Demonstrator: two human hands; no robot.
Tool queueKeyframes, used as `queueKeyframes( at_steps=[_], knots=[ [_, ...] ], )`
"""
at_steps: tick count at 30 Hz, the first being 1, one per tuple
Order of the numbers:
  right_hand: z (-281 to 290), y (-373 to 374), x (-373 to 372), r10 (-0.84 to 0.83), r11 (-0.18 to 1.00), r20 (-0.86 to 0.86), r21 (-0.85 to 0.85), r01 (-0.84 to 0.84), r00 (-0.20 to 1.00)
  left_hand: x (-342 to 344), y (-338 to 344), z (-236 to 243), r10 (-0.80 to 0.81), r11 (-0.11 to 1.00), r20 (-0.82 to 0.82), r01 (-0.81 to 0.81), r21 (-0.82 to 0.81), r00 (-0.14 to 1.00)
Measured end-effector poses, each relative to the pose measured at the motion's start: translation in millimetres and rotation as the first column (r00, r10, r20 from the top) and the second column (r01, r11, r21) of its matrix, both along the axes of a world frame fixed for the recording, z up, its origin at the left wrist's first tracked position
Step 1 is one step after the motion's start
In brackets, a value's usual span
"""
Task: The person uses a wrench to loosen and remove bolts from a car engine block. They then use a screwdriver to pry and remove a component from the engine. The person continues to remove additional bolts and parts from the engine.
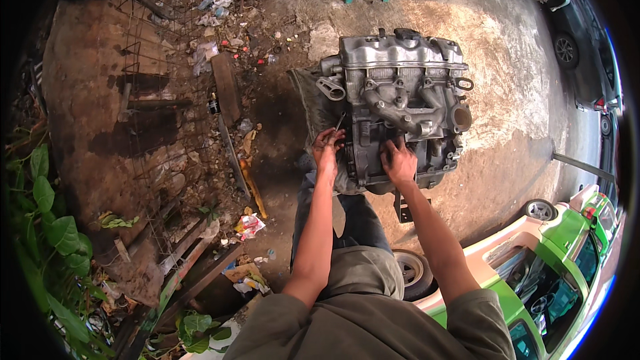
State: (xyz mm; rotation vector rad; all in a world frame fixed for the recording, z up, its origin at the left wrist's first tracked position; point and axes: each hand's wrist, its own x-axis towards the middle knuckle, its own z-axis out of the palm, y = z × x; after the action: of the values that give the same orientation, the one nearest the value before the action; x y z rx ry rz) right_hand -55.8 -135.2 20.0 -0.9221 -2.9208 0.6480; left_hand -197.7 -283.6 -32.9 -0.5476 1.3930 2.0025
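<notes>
- Olive shirt (pixel 360 323) lies nearest the camera, behind both hands; bare forearms reach away from its sleeves.
- Grey metal engine (pixel 400 80) lies directly ahead of the hands, reaching well beyond the fingertips; its long valve cover (pixel 400 53) runs left to right, across the line of the forearms.
- Right hand (pixel 399 161) is the nearer to the engine's middle, laid over the near, lower part of the block, fingers bent against it; whether it grasps anything there is hidden, so I cannot say.
- Left hand (pixel 327 151) sits just beside the engine's left edge; its fingertips seem to pinch a slender metal piece (pixel 341 120) that points away from the body; contact with the block is unclear.
- Curved manifold (pixel 408 119) lies ahead of the right hand, on the engine's near face; a looped metal bracket (pixel 331 89) lies ahead of the left hand.
- Grey cloth (pixel 305 97) shows to the left hand's far side, along the engine's edge; a black bracket (pixel 403 208) hangs nearer the body than the right hand.
</notes>
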Motion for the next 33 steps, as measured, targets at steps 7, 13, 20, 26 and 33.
queueKeyframes(
  at_steps=[7, 13, 20, 26, 33],
  knots=[
    [0.0, 0.6, 0.8, 0.012, 1.0, -0.034, -0.012, -0.013, 0.999, 7.3, -17.1, -0.7, -0.385, 0.916, -0.021, 0.379, -0.128, 0.923],
    [1.3, 0.4, -0.4, 0.011, 1.0, -0.032, -0.002, -0.011, 0.999, 11.6, -11.6, -17.3, -0.539, 0.812, -0.259, 0.412, -0.413, 0.802],
    [2.0, 0.0, -0.1, 0.009, 1.0, -0.023, -0.016, -0.01, 1.0, 27.9, -18.3, -18.5, -0.553, 0.81, -0.257, 0.441, -0.386, 0.793],
    [2.7, -0.2, -1.1, 0.004, 1.0, -0.046, -0.029, -0.005, 0.999, 29.0, -10.8, -1.4, -0.579, 0.798, -0.311, 0.448, -0.403, 0.753],
    [4.8, -1.4, -2.2, -0.005, 1.0, -0.007, -0.025, 0.005, 1.0, 20.0, -4.2, 20.3, -0.749, 0.603, -0.184, 0.541, -0.586, 0.636]
  ],
)
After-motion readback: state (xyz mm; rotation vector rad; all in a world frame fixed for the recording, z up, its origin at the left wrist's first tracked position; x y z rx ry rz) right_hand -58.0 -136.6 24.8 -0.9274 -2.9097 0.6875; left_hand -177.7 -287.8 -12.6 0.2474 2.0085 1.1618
